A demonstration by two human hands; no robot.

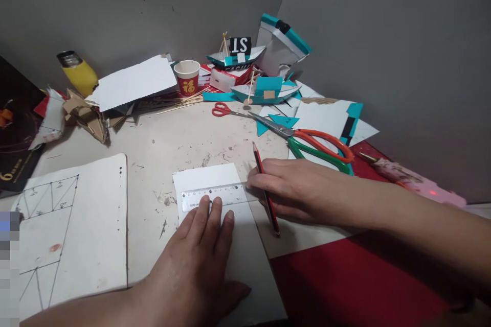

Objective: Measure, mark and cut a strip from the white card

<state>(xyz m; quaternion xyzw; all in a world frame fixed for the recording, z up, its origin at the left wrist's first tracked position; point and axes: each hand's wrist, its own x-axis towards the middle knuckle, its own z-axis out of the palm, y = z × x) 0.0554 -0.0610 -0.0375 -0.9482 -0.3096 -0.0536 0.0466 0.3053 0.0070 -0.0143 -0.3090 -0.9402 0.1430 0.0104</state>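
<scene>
Ruler: lying across the white card (253, 265), near the middle of the surface (149, 163); clear ruler (230, 194) is running slightly past the card's R edge, prob. so it's spanning the width.
L hand: my L hand (187, 265) is resting flat, fingers a bit apart, tips pressing the ruler, prob. b/c it'd slip otherwise; gripping nothing.
R hand: my R hand (295, 186) is holding the pencil (272, 214) btwn fingers, sharpened end pointing twd the far edge, seemingly parked to free the fingertips by the ruler's R end; can't tell if they're touching it.
Drawn sheet: line-marked sheet (99, 214) is lying at L edge, prob. kept in view for ref.
Big scissors: big scissors (326, 140) are lying beyond my R hand, prob. out of the ruler's way.
</scene>
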